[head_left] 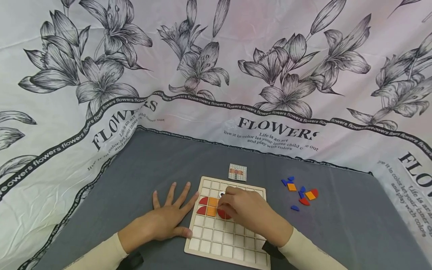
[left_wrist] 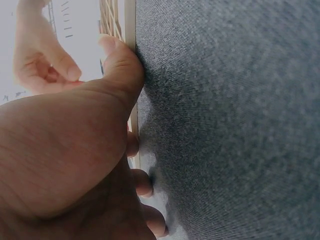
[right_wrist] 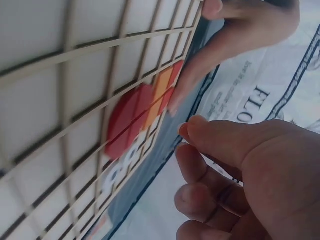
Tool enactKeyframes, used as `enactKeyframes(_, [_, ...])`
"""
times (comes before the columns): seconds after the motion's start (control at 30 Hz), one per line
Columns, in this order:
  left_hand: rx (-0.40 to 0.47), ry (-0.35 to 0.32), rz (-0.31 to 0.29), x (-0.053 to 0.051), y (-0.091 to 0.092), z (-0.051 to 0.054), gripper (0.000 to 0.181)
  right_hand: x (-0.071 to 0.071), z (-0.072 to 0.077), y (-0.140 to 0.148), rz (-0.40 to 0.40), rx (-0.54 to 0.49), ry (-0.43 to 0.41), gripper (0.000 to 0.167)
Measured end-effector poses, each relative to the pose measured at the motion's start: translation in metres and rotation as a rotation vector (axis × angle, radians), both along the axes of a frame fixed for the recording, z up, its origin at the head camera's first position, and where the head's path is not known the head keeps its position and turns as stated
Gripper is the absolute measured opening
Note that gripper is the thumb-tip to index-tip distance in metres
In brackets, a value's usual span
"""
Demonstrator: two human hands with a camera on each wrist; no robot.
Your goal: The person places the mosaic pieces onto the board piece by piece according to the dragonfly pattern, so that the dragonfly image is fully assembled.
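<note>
Spreads left hand [head_left: 168, 218] against board [head_left: 217, 237], curls right hand [head_left: 249, 210], unclear if gripping, near likely light, stiff, edge-pinchable red pieces [right_wrist: 127, 107].

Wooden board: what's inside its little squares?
Red pieces, orange pieces and white pieces with dark dots sit in some squares of the board. In the head view, the right hand covers other squares, so what's inside those can't be seen there.

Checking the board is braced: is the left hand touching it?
Touching. The left wrist view shows the left hand with its thumb against the edge of the board, no gap showing.
</note>
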State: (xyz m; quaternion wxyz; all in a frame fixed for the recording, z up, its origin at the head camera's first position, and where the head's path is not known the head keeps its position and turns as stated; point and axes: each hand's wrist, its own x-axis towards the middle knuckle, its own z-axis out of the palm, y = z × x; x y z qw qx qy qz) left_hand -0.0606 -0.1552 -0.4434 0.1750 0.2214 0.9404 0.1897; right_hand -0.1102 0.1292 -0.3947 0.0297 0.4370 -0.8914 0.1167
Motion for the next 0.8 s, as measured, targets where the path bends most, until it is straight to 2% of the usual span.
enactKeyframes(0.27, [0.025, 0.035, -0.01, -0.002, -0.004, -0.011, 0.11, 0.003, -0.004, 0.04, -0.092, -0.028, 0.031, 0.008])
enactKeyframes(0.43, [0.004, 0.007, -0.003, -0.001, -0.002, -0.005, 0.111, 0.006, -0.006, 0.069, -0.187, -0.067, 0.038, 0.012])
enactKeyframes(0.57, [0.012, 0.006, -0.004, 0.001, 0.0, 0.001, 0.11, 0.006, -0.008, 0.096, -0.245, -0.09, 0.067, 0.018])
enactKeyframes(0.6, [0.019, 0.017, -0.009, 0.0, -0.001, 0.0, 0.11, 0.006, -0.009, 0.103, -0.258, -0.091, 0.082, 0.02])
enactKeyframes(0.8, [-0.032, -0.008, 0.006, 0.002, 0.004, 0.012, 0.11, 0.007, -0.014, 0.144, -0.39, -0.081, 0.124, 0.027])
